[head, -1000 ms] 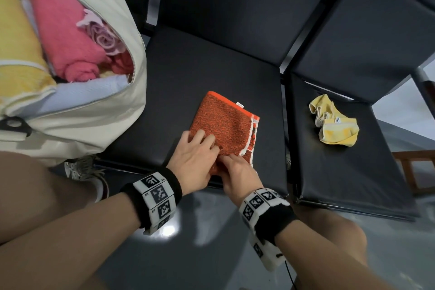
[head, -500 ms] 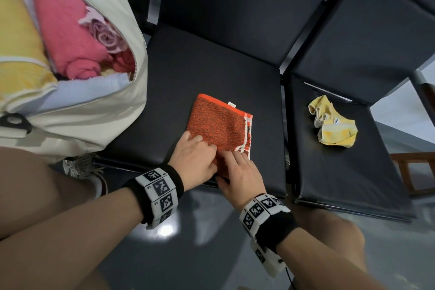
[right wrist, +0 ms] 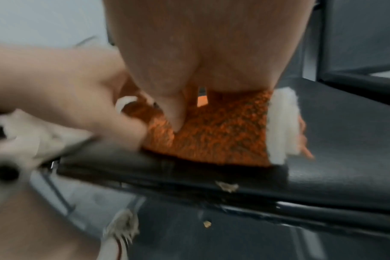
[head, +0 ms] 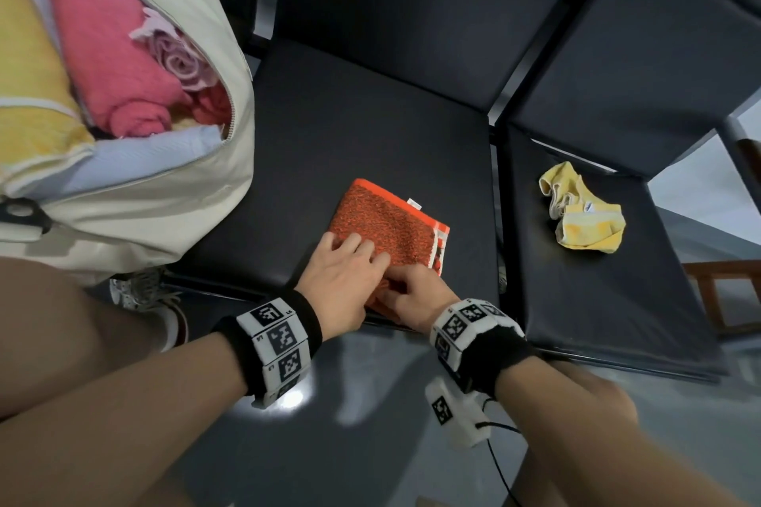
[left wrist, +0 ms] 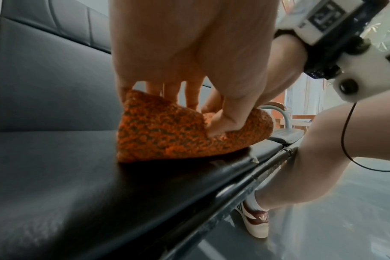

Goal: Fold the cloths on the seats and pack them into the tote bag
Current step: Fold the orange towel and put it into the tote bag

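Note:
An orange towelling cloth (head: 387, 226) with a white-fringed right edge lies on the middle black seat (head: 329, 128), its near end rolled up at the seat's front edge. My left hand (head: 346, 272) grips the roll's left part: in the left wrist view its thumb (left wrist: 216, 126) digs into the orange cloth (left wrist: 158, 133) while the fingers curl over the top. My right hand (head: 416, 288) grips the roll's right part, with its thumb (right wrist: 176, 119) pressed into the orange cloth (right wrist: 216, 137). The cream tote bag (head: 164, 210) stands open on the left.
A crumpled yellow cloth (head: 584, 214) lies on the right seat (head: 617, 300). The bag holds pink, yellow, lilac and pale blue cloths. Seat backs rise behind. My knees and the grey floor are below the seat's front edge. A wooden piece stands far right.
Both hands have pushed the rolled near end a little further away from me, so the flat part of the orange cloth looks shorter. The yellow cloth and the bag have not moved.

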A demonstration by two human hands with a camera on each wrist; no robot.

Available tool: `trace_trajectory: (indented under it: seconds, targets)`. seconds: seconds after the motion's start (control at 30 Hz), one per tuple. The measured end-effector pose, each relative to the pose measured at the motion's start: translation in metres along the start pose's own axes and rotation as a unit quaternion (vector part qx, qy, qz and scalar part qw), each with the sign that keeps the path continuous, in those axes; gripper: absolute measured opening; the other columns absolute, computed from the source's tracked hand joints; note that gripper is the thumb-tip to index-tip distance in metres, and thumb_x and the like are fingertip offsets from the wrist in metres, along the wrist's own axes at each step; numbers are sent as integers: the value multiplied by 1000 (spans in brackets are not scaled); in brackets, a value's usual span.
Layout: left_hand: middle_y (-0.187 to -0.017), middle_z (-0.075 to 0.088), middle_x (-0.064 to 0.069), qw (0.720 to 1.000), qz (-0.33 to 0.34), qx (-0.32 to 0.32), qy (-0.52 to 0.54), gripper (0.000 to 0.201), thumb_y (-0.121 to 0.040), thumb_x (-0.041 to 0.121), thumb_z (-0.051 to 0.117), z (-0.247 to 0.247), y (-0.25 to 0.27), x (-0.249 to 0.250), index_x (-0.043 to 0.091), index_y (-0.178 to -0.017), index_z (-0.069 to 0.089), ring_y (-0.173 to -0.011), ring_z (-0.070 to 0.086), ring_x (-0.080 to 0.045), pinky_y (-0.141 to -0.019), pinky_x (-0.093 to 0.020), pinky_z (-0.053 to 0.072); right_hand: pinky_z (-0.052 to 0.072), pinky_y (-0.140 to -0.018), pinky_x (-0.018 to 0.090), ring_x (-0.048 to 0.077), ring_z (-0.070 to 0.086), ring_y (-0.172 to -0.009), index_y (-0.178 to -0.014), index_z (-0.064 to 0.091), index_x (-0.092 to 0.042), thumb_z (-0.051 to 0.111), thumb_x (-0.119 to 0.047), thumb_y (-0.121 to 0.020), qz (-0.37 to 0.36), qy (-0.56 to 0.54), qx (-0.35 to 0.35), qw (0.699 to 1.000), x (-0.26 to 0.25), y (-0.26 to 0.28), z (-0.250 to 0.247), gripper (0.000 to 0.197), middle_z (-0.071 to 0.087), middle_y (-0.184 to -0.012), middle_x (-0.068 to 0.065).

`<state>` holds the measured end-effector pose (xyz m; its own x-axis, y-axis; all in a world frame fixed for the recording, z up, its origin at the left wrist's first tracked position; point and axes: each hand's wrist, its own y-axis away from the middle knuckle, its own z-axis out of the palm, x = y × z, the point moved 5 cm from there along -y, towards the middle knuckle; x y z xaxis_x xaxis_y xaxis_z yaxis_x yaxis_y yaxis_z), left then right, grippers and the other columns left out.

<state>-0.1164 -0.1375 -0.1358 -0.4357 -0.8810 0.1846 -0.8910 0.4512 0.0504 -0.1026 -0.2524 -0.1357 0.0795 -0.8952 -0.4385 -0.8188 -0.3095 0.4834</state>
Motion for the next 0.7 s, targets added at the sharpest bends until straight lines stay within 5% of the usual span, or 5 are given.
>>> trace_trajectory:
  seconds: [0.17, 0.3, 0.47, 0.6, 0.7]
  targets:
    - [-104, 65, -2, 1000, -11, 5, 14, 33, -79, 29, 59, -2, 0, 0, 19, -110, 55, -106, 57, -25, -90, -41, 36, 40, -83, 20, 17, 60, -99, -114, 62, -16, 69, -21, -85, -18, -9, 46, 999, 4, 9, -2, 30, 66, -106, 0]
    - [-107, 68, -2, 997, -59, -7, 57, 29, -85, 36, 50, -1, -3, -7, 21, -109, 52, -109, 58, -26, -94, -38, 35, 48, -84, 36, 22, 54, -97, -104, 53, -18, 64, -30, -72, -69, 58, 158, 983, 3, 23, 8, 36, 56, -103, -2]
    - [-103, 70, -4, 990, -104, -22, 95, 24, -87, 37, 47, 0, -2, -13, 22, -105, 52, -105, 62, -28, -93, -39, 38, 52, -78, 42, 26, 56, -100, -113, 61, -18, 65, -27, -68, -86, 188, 171, 963, -5, 28, 14, 45, 58, -107, 0]
    - [-109, 60, -2, 996, -70, 29, 46, 28, -82, 37, 50, -6, 2, -7, 21, -105, 56, -106, 53, -26, -89, -43, 35, 53, -70, 41, 28, 59, -91, -103, 65, -18, 40, -41, -76, -53, 201, 154, 966, -10, 21, 15, 43, 61, -96, 1]
    - [-104, 56, -2, 997, -47, 58, 29, 32, -68, 33, 54, -14, 5, -7, 22, -98, 58, -101, 49, -26, -84, -44, 37, 50, -79, 40, 28, 56, -96, -107, 66, -17, 32, -46, -79, -29, 180, 116, 976, -11, 13, 12, 53, 60, -99, 5]
